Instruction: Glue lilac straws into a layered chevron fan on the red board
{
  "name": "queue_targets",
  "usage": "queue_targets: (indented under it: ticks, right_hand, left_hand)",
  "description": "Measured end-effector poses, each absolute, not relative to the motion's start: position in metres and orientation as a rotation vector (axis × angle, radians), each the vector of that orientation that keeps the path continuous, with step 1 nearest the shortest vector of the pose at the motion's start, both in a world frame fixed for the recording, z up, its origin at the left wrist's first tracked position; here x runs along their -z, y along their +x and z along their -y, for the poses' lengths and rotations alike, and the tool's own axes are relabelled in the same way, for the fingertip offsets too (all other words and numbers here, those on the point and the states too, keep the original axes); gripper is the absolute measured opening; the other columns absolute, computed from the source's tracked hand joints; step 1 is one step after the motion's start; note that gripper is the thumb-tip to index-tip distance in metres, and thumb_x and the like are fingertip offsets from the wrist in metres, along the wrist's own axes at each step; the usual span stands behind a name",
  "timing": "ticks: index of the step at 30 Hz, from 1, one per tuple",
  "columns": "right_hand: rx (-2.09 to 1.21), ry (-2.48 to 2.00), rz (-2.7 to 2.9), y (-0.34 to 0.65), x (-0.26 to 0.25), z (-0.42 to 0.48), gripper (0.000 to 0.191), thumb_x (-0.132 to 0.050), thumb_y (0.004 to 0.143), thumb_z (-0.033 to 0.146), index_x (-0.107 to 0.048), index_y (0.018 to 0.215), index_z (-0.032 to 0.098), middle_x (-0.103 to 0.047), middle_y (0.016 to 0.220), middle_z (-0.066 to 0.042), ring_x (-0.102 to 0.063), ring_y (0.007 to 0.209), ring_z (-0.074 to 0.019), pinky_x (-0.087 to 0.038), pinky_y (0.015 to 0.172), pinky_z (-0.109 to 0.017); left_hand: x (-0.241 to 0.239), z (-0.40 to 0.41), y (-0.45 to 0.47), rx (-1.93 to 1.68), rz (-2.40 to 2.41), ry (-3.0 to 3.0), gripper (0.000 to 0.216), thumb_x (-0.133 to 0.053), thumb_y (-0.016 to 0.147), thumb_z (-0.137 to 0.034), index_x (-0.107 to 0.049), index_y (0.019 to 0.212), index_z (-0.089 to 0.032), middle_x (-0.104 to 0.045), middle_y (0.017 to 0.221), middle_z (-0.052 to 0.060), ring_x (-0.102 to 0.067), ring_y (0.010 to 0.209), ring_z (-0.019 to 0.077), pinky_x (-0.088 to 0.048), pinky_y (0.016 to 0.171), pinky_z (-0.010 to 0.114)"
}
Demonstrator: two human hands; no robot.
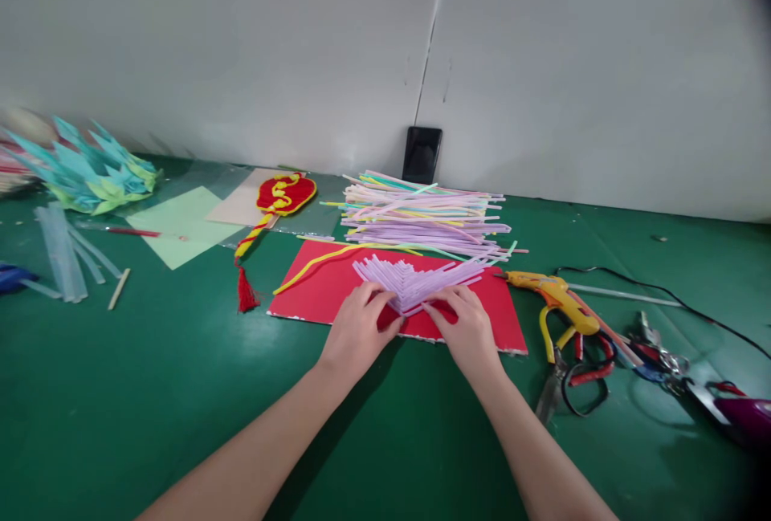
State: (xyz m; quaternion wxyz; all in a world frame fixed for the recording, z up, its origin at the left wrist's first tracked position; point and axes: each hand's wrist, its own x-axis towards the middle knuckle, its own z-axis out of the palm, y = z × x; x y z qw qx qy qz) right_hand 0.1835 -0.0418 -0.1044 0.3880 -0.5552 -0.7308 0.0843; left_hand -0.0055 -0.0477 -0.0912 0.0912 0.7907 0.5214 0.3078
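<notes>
One glue gun [566, 301] — yellow — flanks the red board [325, 290].

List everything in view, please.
Pipe-cleaner chevron: one, lilac, on board
Board: one, red, on green table
Pipe cleaner: one, yellow, board's left
Pipe-cleaner pile: one, multicoloured, behind board
Phone: one, black, against grey wall
Tasselled fan: one, red-yellow, left
Sheets: two, green and pinkish, left
Paper craft: one, turquoise, far left
Strips: several, translucent, left
Stick: one, pale, left
Blurred object: one, blue, left edge
Glue gun: one, yellow, right
Scissors: count unclear, coloured handles, right
Keys: count unclear, silvery, right
Cord: one, black, right
Unclear object: one, purple, right edge
Left hand: one, bare, chevron's left
Right hand: one, bare, chevron's right
</notes>
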Motion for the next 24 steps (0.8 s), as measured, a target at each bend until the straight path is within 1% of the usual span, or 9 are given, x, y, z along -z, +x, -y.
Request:
queue_targets:
  ticks: [3, 15, 24]
  right_hand:
    - [-0.225, -1.405, 1.858, 0.1821, 0.1045, 0.0420, 0.009, -0.059, 0.082, 0.027, -0.066, 0.085, 0.022, -0.061, 0.086, -0.005, -0.057, 0.085, -0.0209, -0.048, 0.078, -0.035]
    - [-0.295, -1.309, 1.849, 0.1795, 0.1043, 0.0423, 0.006, -0.060, 0.082, 0.024, -0.065, 0.085, 0.022, -0.063, 0.085, -0.005, -0.058, 0.084, -0.0202, -0.049, 0.078, -0.034]
    - [-0.316, -1.272, 1.844, 0.1745, 0.1008, 0.0446, 0.010, -0.056, 0.085, 0.024, -0.066, 0.085, 0.023, -0.061, 0.085, -0.005, -0.058, 0.083, -0.0198, -0.050, 0.078, -0.035]
  left_hand:
    - [0.0911, 0.0469, -0.0047, -0.899, -1.555, 2.352, 0.031, -0.068, 0.076, -0.024, -0.058, 0.105, -0.018, -0.057, 0.103, 0.007, -0.057, 0.098, 0.0240, -0.050, 0.086, 0.041]
    - [0.0927, 0.0472, -0.0044, -0.964, -1.522, 2.322, 0.027, -0.065, 0.078, -0.019, -0.056, 0.103, -0.019, -0.056, 0.102, 0.007, -0.057, 0.099, 0.0230, -0.050, 0.086, 0.039]
    - [0.0918, 0.0469, -0.0053, -0.966, -1.564, 2.305, 0.024, -0.063, 0.078, -0.018, -0.056, 0.101, -0.018, -0.057, 0.102, 0.007, -0.057, 0.099, 0.0227, -0.050, 0.087, 0.039]
